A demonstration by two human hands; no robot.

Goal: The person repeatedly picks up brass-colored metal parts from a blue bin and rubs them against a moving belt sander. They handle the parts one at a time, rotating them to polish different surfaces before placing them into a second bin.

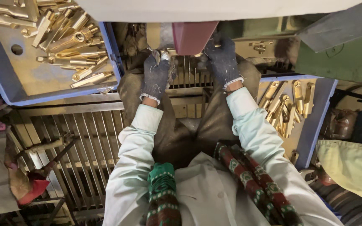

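My left hand [156, 75], in a dark work glove, is closed around a small pale metal part [164, 55], pressing it up against the lower edge of the maroon housing [191, 35]. My right hand [222, 58], gloved likewise, reaches under the same housing; its fingers are hidden, so I cannot tell how far they are closed or what they grip. A blue tray [5, 90] of brass parts [70, 42] sits to my left; a second blue tray [315, 121] of brass pieces [285, 106] sits to my right.
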